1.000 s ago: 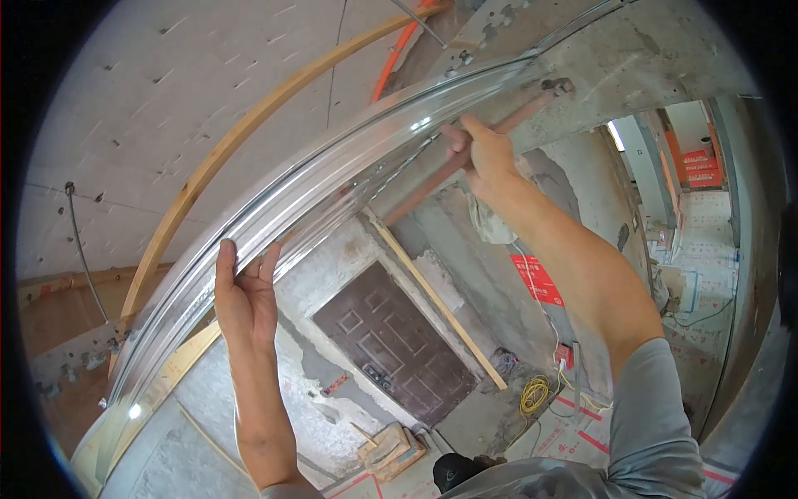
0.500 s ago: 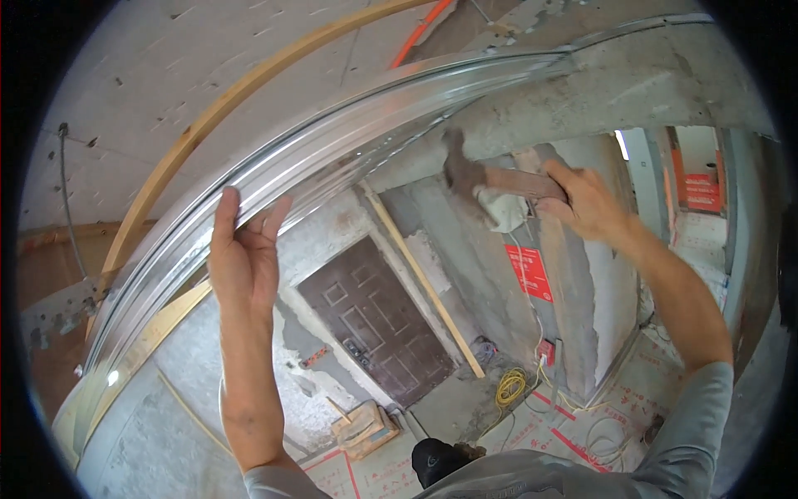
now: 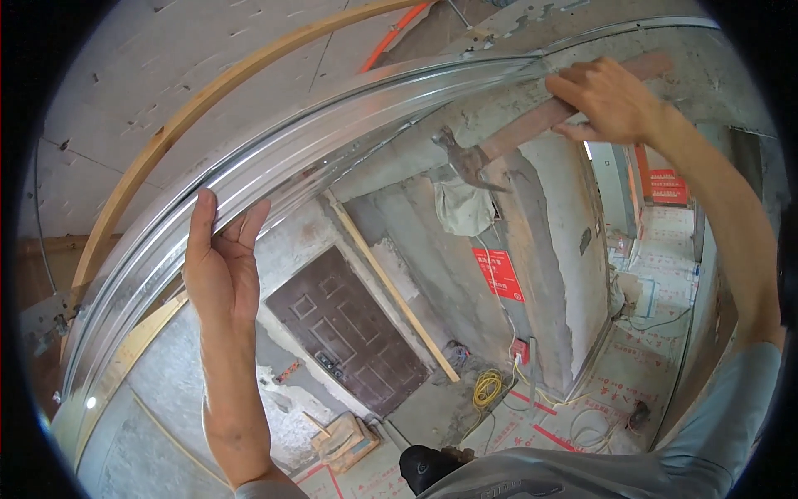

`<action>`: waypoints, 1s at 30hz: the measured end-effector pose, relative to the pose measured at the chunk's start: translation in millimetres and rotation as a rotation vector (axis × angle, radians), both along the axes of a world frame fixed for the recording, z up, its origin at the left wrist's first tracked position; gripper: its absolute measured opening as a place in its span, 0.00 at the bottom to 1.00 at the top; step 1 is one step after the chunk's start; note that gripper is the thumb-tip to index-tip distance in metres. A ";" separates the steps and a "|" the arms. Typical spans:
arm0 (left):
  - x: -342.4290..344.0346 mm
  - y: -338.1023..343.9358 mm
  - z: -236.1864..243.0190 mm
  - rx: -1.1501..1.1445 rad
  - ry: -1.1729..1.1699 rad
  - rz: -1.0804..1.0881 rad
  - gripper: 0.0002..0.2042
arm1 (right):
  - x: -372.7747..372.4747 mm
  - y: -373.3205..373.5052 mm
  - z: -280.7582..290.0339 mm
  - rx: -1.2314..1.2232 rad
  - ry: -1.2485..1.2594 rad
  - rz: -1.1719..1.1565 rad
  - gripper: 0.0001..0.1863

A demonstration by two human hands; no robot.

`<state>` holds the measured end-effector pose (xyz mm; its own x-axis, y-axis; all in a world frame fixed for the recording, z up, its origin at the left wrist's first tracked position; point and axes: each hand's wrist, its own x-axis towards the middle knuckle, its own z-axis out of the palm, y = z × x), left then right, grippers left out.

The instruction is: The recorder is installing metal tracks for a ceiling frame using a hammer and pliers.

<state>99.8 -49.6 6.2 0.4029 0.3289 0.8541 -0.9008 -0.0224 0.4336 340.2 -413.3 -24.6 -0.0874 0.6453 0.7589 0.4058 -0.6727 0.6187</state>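
Observation:
Overhead, my left hand (image 3: 224, 258) grips a long shiny metal channel (image 3: 332, 104), thumb on its face and fingers curled around the lower edge. My right hand (image 3: 607, 104) is raised at the upper right, wrapped round the wooden handle of a claw hammer (image 3: 519, 129). The hammer's metal head (image 3: 461, 158) hangs down and leftward, appearing below the channel against the wall, not visibly touching it. Behind the channel a curved-looking wooden batten (image 3: 166, 133) runs along the ceiling.
Below are a brown door (image 3: 349, 333), a leaning wooden strip (image 3: 391, 283), a coiled yellow cable (image 3: 488, 387), a red socket box (image 3: 520, 349) and a wooden block pile (image 3: 341, 441). A white bag (image 3: 463, 208) hangs on the wall. A corridor (image 3: 661, 241) opens right. Red-printed sheeting (image 3: 615, 366) covers the floor.
My right hand with the hammer has swung away from the channel, dipped, then risen up and to the right. My left hand has shifted slightly within the view, still on the channel.

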 end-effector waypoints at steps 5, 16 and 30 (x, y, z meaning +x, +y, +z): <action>6.4 19.3 -20.0 -0.016 0.036 0.007 0.10 | -17.8 7.6 28.2 -0.016 0.047 -0.077 0.25; 14.5 115.9 -164.2 -0.304 0.189 0.112 0.12 | -28.0 9.6 49.5 0.034 -0.190 -0.278 0.23; 23.5 151.7 -214.5 -0.305 0.226 0.158 0.17 | -40.6 23.6 16.7 0.094 -0.180 -0.344 0.20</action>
